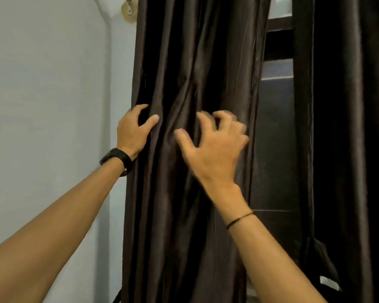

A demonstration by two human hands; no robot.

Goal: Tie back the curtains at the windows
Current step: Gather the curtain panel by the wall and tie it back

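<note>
Left hand (131, 132) round curtain (195, 62) edge — right hand (214, 147), blurred, against folds.

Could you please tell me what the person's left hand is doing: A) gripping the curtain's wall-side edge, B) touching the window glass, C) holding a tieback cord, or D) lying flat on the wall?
A: the left hand curls its fingers round the edge of the curtain nearest the wall, thumb on its front folds.

The curtain (184, 62) is smooth cloth with a soft satin sheen. At nine o'clock the wall (42, 84) looks matt and smooth. The watch strap (116, 159) is matt.
</note>
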